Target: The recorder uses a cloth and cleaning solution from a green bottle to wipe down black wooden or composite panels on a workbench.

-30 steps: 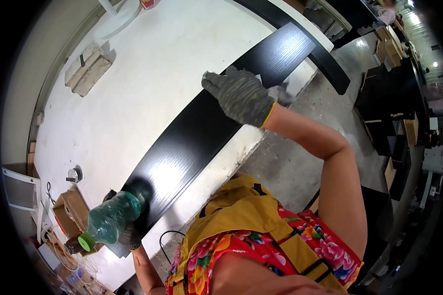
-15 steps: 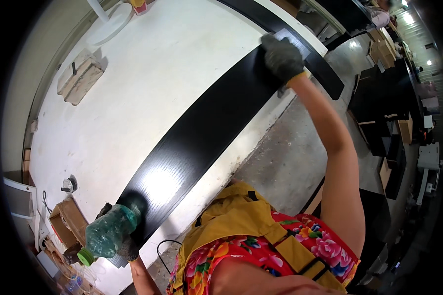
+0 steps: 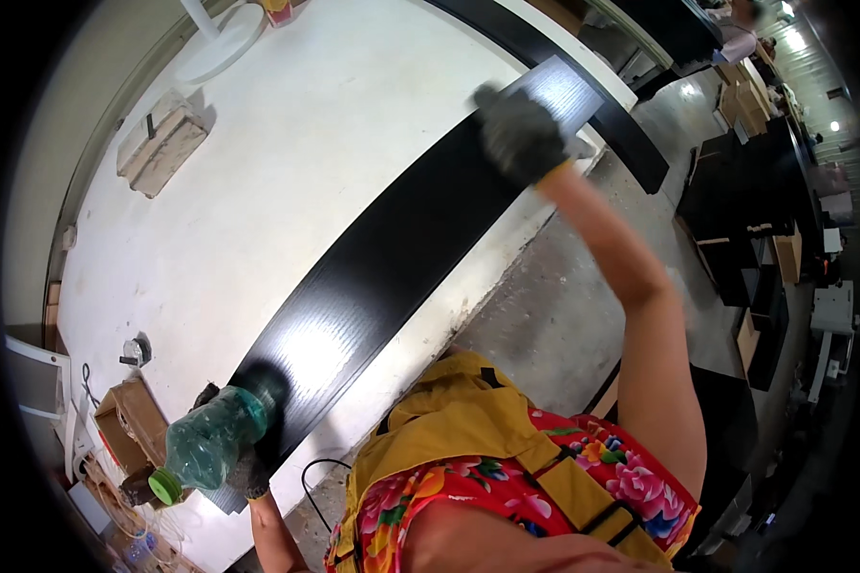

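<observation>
A long black wood-grain board (image 3: 382, 258) lies slantwise on the white worktable. At its near left end my gloved left hand (image 3: 248, 476) is closed around a clear green plastic bottle (image 3: 215, 441) with a bright green cap. The cap points to the lower left and the bottle's other end is toward the board; whether it touches is unclear. My right hand (image 3: 521, 138), in a dark grey glove with a yellow cuff, is over the far part of the board, blurred by motion. Its fingers are smeared, and anything under the palm is hidden.
Another black strip (image 3: 631, 153) crosses beneath the board's far end. On the white table (image 3: 210, 267) stand a pale block (image 3: 162, 143), a white round-based stand (image 3: 222, 48) and an open cardboard box (image 3: 134, 430). Dark furniture panels (image 3: 736, 191) and a person (image 3: 736, 38) are at the right.
My right hand has moved left and slightly nearer along the board, baring its shiny far end. My left hand keeps its grip on the bottle, almost unmoved.
</observation>
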Demonstrator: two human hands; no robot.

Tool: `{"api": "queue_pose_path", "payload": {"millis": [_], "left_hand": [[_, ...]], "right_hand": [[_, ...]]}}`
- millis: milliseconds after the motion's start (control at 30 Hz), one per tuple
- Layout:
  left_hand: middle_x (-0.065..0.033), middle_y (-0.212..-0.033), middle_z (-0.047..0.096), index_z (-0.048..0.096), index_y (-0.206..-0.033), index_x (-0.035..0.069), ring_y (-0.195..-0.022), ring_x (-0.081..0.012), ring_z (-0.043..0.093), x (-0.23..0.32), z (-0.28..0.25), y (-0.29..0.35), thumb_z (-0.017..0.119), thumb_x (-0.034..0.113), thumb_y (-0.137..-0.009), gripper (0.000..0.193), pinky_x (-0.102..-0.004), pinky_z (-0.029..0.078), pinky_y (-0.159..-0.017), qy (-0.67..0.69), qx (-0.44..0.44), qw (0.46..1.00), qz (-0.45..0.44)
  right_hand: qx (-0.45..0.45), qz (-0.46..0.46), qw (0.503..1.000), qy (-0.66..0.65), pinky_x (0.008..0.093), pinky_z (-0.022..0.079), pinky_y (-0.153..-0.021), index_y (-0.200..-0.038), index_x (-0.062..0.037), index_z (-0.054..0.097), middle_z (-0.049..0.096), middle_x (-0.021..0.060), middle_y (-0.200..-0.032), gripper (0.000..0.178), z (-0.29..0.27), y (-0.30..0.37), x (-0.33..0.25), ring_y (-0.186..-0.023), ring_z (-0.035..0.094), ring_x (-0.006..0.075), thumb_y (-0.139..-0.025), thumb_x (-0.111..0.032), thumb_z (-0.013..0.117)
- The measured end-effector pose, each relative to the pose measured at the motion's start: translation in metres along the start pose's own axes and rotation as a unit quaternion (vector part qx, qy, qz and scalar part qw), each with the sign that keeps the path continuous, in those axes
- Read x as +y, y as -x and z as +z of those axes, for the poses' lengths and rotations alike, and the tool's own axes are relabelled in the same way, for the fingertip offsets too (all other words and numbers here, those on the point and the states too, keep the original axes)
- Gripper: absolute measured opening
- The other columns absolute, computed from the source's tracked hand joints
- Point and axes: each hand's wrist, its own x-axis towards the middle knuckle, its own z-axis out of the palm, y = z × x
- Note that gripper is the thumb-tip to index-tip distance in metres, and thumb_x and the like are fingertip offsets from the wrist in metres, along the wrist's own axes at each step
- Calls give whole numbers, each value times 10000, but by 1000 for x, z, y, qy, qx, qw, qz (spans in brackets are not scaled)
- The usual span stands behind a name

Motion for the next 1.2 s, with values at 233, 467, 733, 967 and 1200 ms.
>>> {"api": "queue_pose_path", "payload": {"millis": [233,467,733,967,1200], "left_hand": [[-185,-1144,695,674,-1143,-18,-1014,-329,648,20,-13,-12,584,213,-986,293,-409,507,-890,22,-3,999,-24],[-149,-1024,716,680,-1119,18,-883,-333,687,48,-19,-41,675,292,-930,333,-418,556,-759,81,51,995,23],[-188,-1035,688,658,-1093,8,-917,-376,634,31,-12,-22,547,202,-1001,242,-444,508,-773,-103,17,993,49],[-144,-942,709,691,-1024,25,-781,-323,679,46,-13,-42,673,234,-921,234,-407,548,-673,161,102,982,5],[-151,-1031,692,681,-1071,31,-875,-346,658,35,-28,-29,658,208,-928,229,-421,533,-751,51,24,998,-25]], "right_hand": [[-218,-50,972,79,396,547,-654,-1309,-144,589,628,123,-1256,445,-30,10,-66,-874,615,254,-868,-154,531],[-62,130,979,141,415,566,-705,-920,-108,647,693,137,-847,165,9,-13,94,-791,688,310,-865,-165,503],[-166,-191,962,-99,348,518,-600,-1305,-40,526,590,178,-1151,464,-61,42,-150,-821,591,217,-851,-110,589],[-35,47,993,100,334,534,-554,-1176,-143,619,677,86,-912,303,-27,57,73,-653,635,226,-916,-155,464],[-197,-76,977,12,359,460,-982,-1465,-139,461,421,80,-1545,539,-68,91,-67,-1357,472,189,-926,-141,442]]}}
